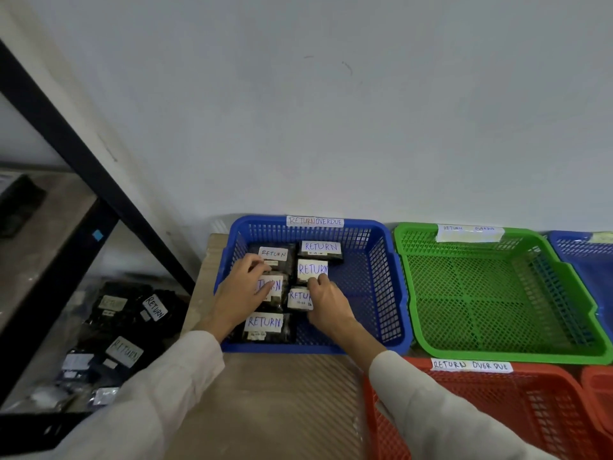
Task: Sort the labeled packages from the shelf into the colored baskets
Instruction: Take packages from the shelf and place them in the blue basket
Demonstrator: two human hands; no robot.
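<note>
Black plastic with white paper labels lies under both sets of fingers. The fingers (260, 265) of the left hand (243, 290) are curled, and together with the thumb they pinch the middle-left package (275, 292); the thumb covers part of its label. The fingers (317, 279) of the right hand (326, 298) are bent and pressed together, and they pinch the 6 o'clock edge of the middle-right package (310, 268), marked RETURN.

Both packages lie flat on the floor of the blue basket (394, 270), in its 9 o'clock half. Four more RETURN packages (265, 327) lie close around them: two toward 12 o'clock, one partly under the right hand, one at 6 o'clock. Pale sleeves (447, 410) cover both forearms.

A paper tag (315, 221) on the 12 o'clock rim of the blue basket reads RETURN OVERDUE. The basket stands on a brown bench (282, 400).

Just beside it at 3 o'clock stands a green basket (497, 356). At 5 o'clock, nearer to the person, is a red basket (497, 410) with its own RETURN OVERDUE tag. At the 3 o'clock edge of the view, parts of a second blue basket (583, 257) and a second red basket (600, 390) show.

At 9 o'clock is the black-framed shelf (99, 179). Its lower board holds shelf packages (132, 327), some with RETURN labels.
</note>
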